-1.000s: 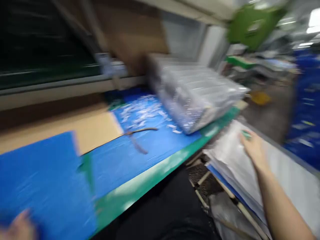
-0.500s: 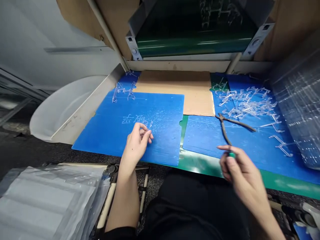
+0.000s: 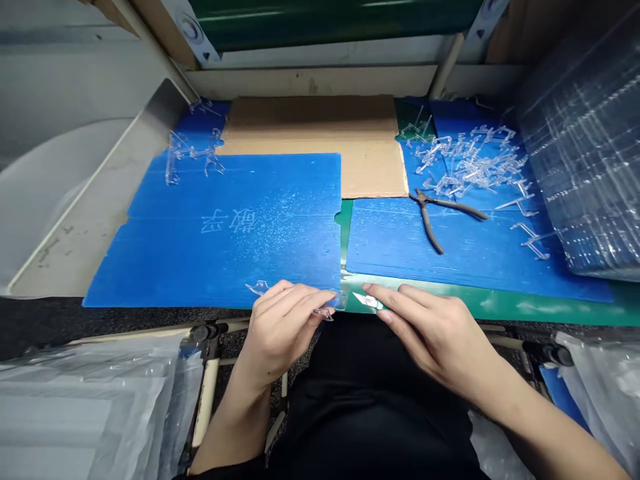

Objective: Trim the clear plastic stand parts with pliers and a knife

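Now pinching a clear part (image 3: 259, 287) in left hand (image 3: 283, 323), gripping knife (image 3: 369, 301) in right hand (image 3: 435, 327), way closer together than before, by blue sheet (image 3: 220, 240).

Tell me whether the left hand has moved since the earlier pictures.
Yes: judged against the marked blue board, the left hand has moved right and nearer, to the board's near right corner.

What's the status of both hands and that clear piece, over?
Left hand holding clear piece. Right hand on knife, blade toward piece. Pliers lying beyond right hand, not between hands. Nothing visible between blade and piece.
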The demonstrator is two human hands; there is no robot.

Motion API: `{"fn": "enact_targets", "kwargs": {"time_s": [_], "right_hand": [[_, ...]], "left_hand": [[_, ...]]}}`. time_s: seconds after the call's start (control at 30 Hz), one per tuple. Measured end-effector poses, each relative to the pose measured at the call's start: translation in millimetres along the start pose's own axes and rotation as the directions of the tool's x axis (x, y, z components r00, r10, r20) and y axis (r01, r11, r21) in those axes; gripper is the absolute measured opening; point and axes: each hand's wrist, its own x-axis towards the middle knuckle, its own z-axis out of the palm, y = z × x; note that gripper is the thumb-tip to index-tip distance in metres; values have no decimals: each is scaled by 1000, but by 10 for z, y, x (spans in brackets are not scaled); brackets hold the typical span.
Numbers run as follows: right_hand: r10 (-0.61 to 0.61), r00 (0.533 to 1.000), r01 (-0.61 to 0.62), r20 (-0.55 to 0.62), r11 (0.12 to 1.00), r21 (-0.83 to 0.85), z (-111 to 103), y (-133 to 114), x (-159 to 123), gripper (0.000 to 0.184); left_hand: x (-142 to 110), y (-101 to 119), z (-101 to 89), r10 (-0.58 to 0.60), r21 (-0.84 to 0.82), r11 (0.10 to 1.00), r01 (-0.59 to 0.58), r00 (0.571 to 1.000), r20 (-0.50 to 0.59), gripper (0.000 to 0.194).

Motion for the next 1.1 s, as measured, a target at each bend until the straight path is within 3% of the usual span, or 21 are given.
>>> {"fn": "enact_targets", "kwargs": {"time_s": [0.2, 0.4, 0.77, 0.9, 1.0, 1.07, 1.1], "right_hand": [[-32, 999, 28, -36, 994, -102, -22, -68, -56, 40], [-11, 1000, 10, -15, 997, -79, -59, -43, -97, 40], [-2, 999, -5, -32, 975, -224, -36, 42, -115, 40], [43, 997, -61, -68, 957, -285, -38, 226, -72, 39], [91, 993, -102, -69, 978, -184, -38, 315, -28, 40], [85, 995, -88, -57, 995, -50, -23, 282, -16, 41], [64, 996, -63, -57, 998, 20, -8, 242, -18, 41]], "left_hand": [[79, 93, 30, 28, 33, 999, -28, 1000, -8, 22], [123, 144, 33, 55, 55, 997, -53, 998, -25, 17], [126, 159, 8, 30, 47, 998, -34, 996, 79, 19], [125, 224, 6, 40, -64, 997, -34, 994, 104, 14], [101, 284, 55, -23, -211, 976, 46, 994, 110, 12], [74, 330, 134, -147, -441, 877, 188, 981, 127, 15], [61, 355, 186, -217, -573, 777, 260, 966, 144, 24]]}}
